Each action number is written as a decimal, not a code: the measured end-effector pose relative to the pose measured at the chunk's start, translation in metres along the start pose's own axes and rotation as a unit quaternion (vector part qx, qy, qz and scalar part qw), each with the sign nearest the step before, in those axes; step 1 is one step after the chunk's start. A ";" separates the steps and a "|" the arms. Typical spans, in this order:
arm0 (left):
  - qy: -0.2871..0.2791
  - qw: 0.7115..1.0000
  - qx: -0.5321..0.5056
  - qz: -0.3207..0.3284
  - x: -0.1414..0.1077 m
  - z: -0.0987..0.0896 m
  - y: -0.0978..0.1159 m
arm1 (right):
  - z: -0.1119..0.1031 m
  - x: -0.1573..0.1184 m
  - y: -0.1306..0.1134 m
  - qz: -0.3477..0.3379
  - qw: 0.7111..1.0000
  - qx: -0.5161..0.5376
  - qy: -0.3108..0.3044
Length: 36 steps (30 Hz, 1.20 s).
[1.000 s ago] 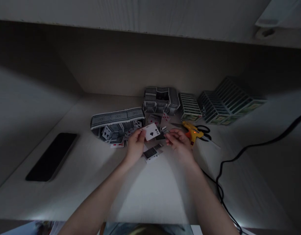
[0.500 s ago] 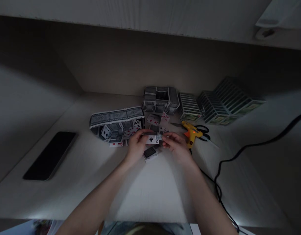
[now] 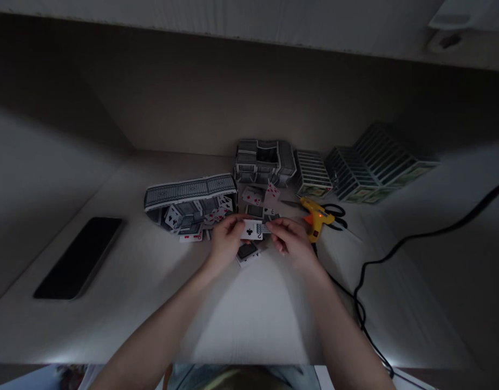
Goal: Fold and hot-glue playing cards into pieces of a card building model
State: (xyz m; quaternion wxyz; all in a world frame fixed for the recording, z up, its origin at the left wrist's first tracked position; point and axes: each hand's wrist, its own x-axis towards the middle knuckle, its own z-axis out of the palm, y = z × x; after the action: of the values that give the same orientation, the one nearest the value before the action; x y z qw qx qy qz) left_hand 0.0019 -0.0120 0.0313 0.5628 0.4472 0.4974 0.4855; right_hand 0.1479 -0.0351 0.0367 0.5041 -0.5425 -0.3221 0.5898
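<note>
My left hand is closed on a playing card, a two of clubs with its face up. My right hand pinches a small grey-patterned card piece at the card's right end; whether the two are joined I cannot tell. Below them lies a small stack of cards, partly hidden. Behind my hands are loose red-suited cards. A long tray-like structure made of cards stands to the left, with cut card pieces inside it.
A yellow glue gun with a lit orange light lies at right over black-handled scissors. Its black cable loops to the right. Card-built blocks and ribbed stacks line the back. A phone lies left. A shelf overhangs.
The card has tilted a little in my left hand. My right fingers have shifted slightly up with the small piece. The view has moved a little.
</note>
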 end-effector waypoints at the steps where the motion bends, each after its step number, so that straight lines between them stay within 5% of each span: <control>1: 0.000 1.000 0.002 0.002 0.000 0.000 0.000 | 0.000 0.000 0.000 0.000 1.000 0.003 0.003; 23: -0.020 1.000 0.016 -0.006 -0.002 0.003 0.002 | -0.001 0.003 0.001 -0.020 1.000 0.008 0.015; 30: -0.026 0.998 0.048 0.034 0.001 -0.002 0.000 | -0.002 0.004 0.003 -0.018 1.000 0.004 0.026; 36: -0.058 0.992 -0.089 -0.070 0.001 -0.004 0.003 | -0.003 0.006 0.006 -0.047 0.998 -0.025 0.020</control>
State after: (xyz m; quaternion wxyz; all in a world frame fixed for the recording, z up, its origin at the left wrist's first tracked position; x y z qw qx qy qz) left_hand -0.0028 -0.0105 0.0336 0.6610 0.3864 0.4492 0.4604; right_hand 0.1503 -0.0317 0.0284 0.5239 -0.5510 -0.3520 0.5459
